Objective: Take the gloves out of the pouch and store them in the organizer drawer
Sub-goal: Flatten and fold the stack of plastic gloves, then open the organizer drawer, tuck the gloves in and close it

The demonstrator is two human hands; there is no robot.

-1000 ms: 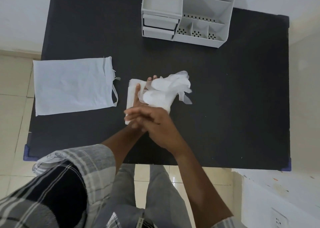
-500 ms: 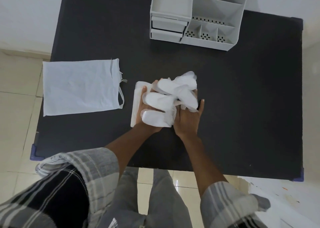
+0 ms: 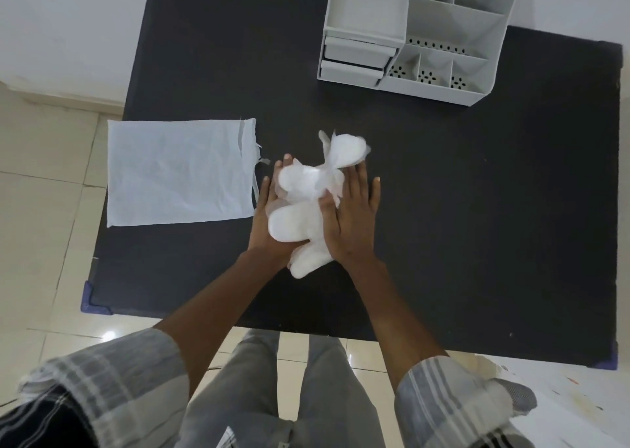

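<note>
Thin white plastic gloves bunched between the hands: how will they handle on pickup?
Likely floppy: the thin white plastic gloves crumple, a loose end flaring past the right hand. Probably very light: translucent film. Might slither out unless cupped, as the left hand does.

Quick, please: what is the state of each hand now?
Left hand: open, cradling the gloves.
Right hand: open, pressing the gloves.

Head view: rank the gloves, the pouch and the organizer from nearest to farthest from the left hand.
1. Gloves: resting against the left hand itself.
2. Pouch: lying flat, just to that hand's left.
3. Organizer: at the far edge, off to the right.
</note>
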